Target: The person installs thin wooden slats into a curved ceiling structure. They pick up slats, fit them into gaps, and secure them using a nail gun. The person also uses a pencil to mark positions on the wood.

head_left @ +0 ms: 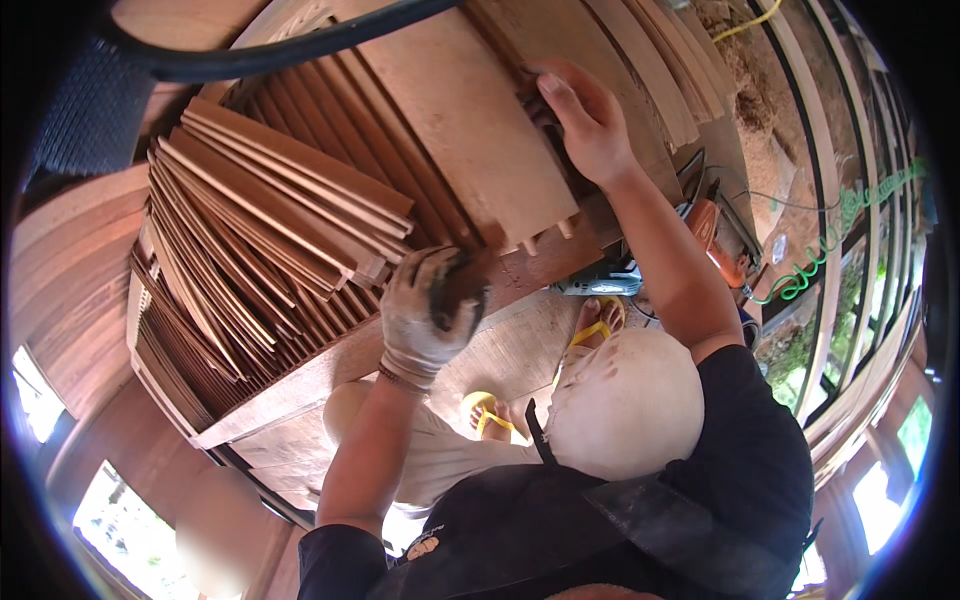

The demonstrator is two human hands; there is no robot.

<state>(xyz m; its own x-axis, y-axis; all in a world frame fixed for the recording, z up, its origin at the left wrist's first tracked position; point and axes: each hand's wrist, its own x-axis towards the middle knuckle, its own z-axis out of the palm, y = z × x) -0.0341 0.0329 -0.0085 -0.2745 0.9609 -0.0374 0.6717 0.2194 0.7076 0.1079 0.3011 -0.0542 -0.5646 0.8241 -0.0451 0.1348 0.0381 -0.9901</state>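
A wide, flat wooden board (470, 125) lies slantwise on the workbench, with small pegs or tenons showing under its near end. My left hand (418, 320), in a pale work glove, is closed around a dark brown block-like piece (468, 278) just off the board's near left corner. What kind of piece it is I cannot tell. My bare right hand (595, 125) is at the board's right edge, thumb extended and fingers curled. Whatever those fingers hold is hidden in shadow. Left of the board, a large stack of thin wooden slats (270, 205) fans out, close to my gloved hand.
More long boards (650, 60) lie at the far right. An orange power tool (712, 240) with a coiled green hose (810, 270) and a teal tool (600, 280) sit beside my right arm. A black hose (300, 55) crosses above. My feet in yellow sandals (487, 412) are below the bench.
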